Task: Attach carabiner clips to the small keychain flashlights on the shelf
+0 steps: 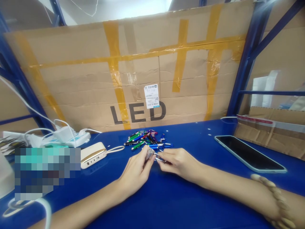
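My left hand (137, 168) is closed around a small silver metal cylinder (149, 154), which looks like a keychain flashlight. Close beside it, my right hand (177, 161) pinches a shiny wire clip (160, 158) at the cylinder's end. Whether clip and cylinder are joined is hard to make out between the fingers. Just beyond both hands lies a loose pile of slim keychain flashlights (138, 145) in green, blue, red and black, several with metal clips. The nearest blue ones almost reach my fingertips.
A white power bank (94, 155) with a strap lies left, before a power strip (82, 138) with white cables. A phone (247, 152) lies right on the blue table (152, 203). Behind stands a taped cardboard sheet (83, 92) between blue rack posts (247, 60).
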Available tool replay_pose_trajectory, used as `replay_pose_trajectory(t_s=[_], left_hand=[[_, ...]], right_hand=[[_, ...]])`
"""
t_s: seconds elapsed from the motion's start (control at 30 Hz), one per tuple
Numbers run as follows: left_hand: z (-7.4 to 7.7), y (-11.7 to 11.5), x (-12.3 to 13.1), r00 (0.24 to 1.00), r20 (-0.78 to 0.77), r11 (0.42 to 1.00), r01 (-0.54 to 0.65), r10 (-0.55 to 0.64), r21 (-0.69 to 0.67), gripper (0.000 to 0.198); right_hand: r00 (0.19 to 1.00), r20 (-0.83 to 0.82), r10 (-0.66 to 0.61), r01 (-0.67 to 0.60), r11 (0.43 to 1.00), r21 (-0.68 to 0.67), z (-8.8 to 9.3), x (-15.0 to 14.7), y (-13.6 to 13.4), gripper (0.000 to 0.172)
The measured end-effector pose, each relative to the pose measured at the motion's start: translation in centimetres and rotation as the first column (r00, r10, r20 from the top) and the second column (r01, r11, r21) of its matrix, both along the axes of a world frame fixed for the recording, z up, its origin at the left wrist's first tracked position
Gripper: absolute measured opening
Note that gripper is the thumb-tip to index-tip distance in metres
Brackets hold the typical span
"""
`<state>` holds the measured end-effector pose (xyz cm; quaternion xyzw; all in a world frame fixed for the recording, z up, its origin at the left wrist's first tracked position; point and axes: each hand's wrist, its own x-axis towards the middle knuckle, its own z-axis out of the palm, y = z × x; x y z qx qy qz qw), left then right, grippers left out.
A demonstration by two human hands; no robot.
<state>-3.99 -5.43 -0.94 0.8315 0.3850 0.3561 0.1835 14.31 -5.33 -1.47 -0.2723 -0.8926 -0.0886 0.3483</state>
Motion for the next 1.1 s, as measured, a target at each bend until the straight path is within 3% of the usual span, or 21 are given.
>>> replay_pose_trajectory(t_s=[0.17,0.37,0.5,0.7,1.1], left_hand=[[0.3,0.2,0.1,0.992,0.115,0.996,-0.052,0.06,-0.078,0.019],[0.0,1.1,0.0,0.964,0.265,0.968,0.032,0.036,-0.247,0.024],[-0.1,1.3,0.0,0.943,0.331,0.955,0.065,0.036,-0.289,0.027],[0.0,1.1,0.1,0.951,0.308,0.959,0.052,0.038,-0.277,0.028],[0.4,1.0,0.1,0.945,0.327,0.952,0.095,0.005,-0.291,0.022]], right_hand=[[1.0,-0.011,0.026,-0.026,1.0,0.013,0.2,0.3,0.6,0.028],[0.999,0.007,0.032,-0.032,0.998,0.045,0.2,0.6,1.0,0.028],[0.999,0.048,0.023,-0.027,0.996,0.089,0.4,0.6,0.9,0.029],[0.996,0.085,0.016,-0.031,0.983,0.18,0.5,0.6,0.8,0.028],[0.991,0.129,0.028,-0.047,0.988,0.148,0.2,0.7,0.8,0.029]])
